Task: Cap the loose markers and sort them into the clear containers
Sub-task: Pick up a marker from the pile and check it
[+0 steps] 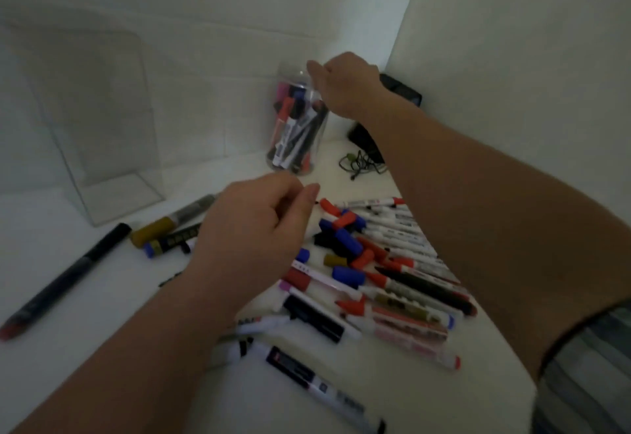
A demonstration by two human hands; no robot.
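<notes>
- Markers [386,283] lie in a loose heap near the right edge of the white table [102,348]. Most have white barrels with red, blue or black ends, and some tips are bare.
- Loose caps [348,242], red and blue, sit piled on the heap's far side.
- The left hand [252,235] hovers over the heap's left side with its fingers loosely curled and nothing in them.
- A long black marker [68,276] lies apart near the left edge, and a gold marker [157,230] lies between it and the heap.
- The round clear container [293,146] stands towards the back corner, packed with upright markers.
- The right hand [345,85] is at the round container's rim. Its fingers are turned away and blurred, so I cannot tell its grip.
- A rectangular clear container [102,126] stands at back left.
- A tangled black cable [362,162] lies beside the round container.
</notes>
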